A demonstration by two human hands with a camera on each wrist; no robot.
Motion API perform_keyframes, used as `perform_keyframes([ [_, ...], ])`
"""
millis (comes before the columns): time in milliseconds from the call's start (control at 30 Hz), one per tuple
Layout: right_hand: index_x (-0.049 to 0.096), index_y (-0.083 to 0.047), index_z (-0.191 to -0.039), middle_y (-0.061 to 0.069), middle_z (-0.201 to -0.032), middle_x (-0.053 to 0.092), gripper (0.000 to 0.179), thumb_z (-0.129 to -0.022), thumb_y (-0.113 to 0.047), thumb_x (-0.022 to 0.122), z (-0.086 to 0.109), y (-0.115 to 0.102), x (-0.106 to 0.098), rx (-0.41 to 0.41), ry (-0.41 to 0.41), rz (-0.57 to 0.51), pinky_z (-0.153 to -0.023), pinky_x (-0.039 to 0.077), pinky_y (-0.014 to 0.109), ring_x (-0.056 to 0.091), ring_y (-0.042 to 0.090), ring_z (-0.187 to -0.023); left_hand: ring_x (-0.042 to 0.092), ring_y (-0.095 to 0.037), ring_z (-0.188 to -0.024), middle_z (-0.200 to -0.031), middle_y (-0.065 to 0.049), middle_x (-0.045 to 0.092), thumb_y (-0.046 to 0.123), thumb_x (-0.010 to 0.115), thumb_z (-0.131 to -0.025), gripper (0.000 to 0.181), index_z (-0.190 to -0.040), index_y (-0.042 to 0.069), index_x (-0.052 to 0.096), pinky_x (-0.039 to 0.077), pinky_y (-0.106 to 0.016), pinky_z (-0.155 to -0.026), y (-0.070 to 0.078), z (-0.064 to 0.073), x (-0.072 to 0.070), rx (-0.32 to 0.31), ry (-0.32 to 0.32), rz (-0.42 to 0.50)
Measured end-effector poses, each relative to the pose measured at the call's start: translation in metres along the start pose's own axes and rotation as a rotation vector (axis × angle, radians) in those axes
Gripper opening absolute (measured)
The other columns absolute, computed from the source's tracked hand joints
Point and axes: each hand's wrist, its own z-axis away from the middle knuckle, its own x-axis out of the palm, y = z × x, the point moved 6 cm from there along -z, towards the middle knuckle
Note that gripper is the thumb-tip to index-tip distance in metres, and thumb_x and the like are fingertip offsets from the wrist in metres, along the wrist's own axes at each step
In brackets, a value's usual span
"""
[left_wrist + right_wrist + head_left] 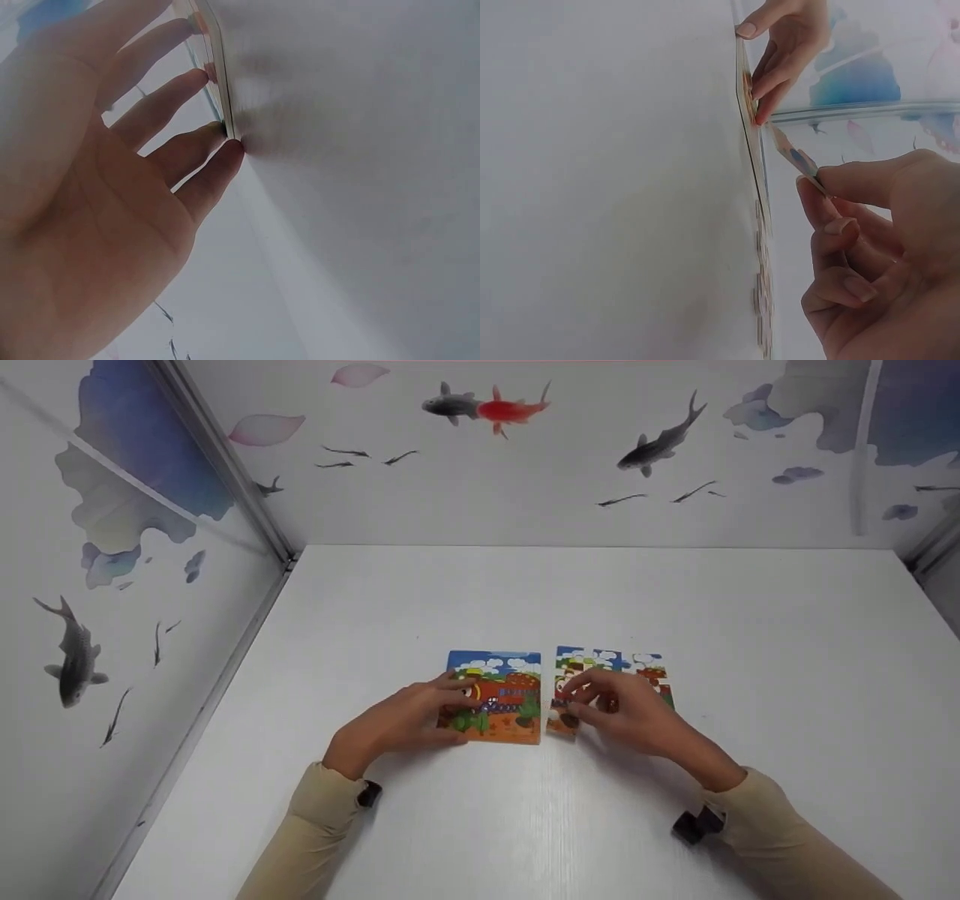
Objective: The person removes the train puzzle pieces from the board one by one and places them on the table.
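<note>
In the head view, a square picture board (510, 727) with a red cartoon train lies flat on the table. My left hand (405, 718) rests on its left side, fingers spread over the picture and thumb by the near edge. The left wrist view shows those relaxed fingers touching the edge of the board (217, 82). Just right of the board lies a group of jigsaw pieces (606, 655) with a matching picture and gaps. Over them, my right hand (630, 712) pinches one jigsaw piece (799, 159) between thumb and index finger, raised off the table. My right hand partly covers the group.
The white table (465, 817) extends around both pictures. A white panel with painted fish (655, 446) stands behind, and another panel (150, 607) is at the left. Dark wrist devices (699, 823) sit at both cuffs.
</note>
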Motion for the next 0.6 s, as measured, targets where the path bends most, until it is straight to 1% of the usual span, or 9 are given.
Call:
perform_keyframes([
  [133,0.076,-0.021,-0.122,-0.008,-0.095,0.080,0.022,-0.101,-0.022,0.079,0.010,0.006,-0.006,0.007,0.006,0.000,-0.061,0.049,0.024,0.060,0.011,-0.070,0.032,-0.033,-0.166,-0.171,0.000,0.047,0.029,0.084,-0.098,0.054,-0.149,0.020,0.068,0.043,-0.051,-0.127,0.001,0.000,0.000,0.003,0.009,-0.007],
  [300,0.076,-0.020,-0.124,-0.011,-0.090,0.077,0.024,-0.101,-0.024,0.080,0.021,0.013,-0.011,0.030,-0.014,0.004,-0.060,0.049,0.024,0.060,0.011,-0.069,0.034,-0.031,-0.165,-0.172,0.001,0.046,0.031,0.084,-0.098,0.054,-0.148,0.020,0.069,0.042,-0.052,-0.128,0.002,-0.001,0.000,-0.004,0.013,-0.010],
  [433,0.076,-0.021,-0.123,-0.011,-0.090,0.076,0.023,-0.101,-0.026,0.080,0.026,0.017,-0.015,0.037,-0.022,0.004,-0.062,0.050,0.024,0.060,0.011,-0.071,0.037,-0.031,-0.164,-0.171,0.000,0.048,0.030,0.084,-0.098,0.052,-0.147,0.018,0.070,0.042,-0.052,-0.128,0.002,0.000,0.000,-0.007,0.020,-0.010],
  [600,0.076,-0.024,-0.119,-0.009,-0.093,0.078,0.018,-0.102,-0.026,0.079,0.028,0.022,-0.019,0.057,-0.033,0.019,-0.060,0.048,0.024,0.060,0.010,-0.069,0.036,-0.036,-0.164,-0.170,-0.003,0.049,0.029,0.084,-0.097,0.049,-0.143,0.016,0.071,0.042,-0.053,-0.127,0.001,0.002,-0.001,0.005,0.029,0.000],
])
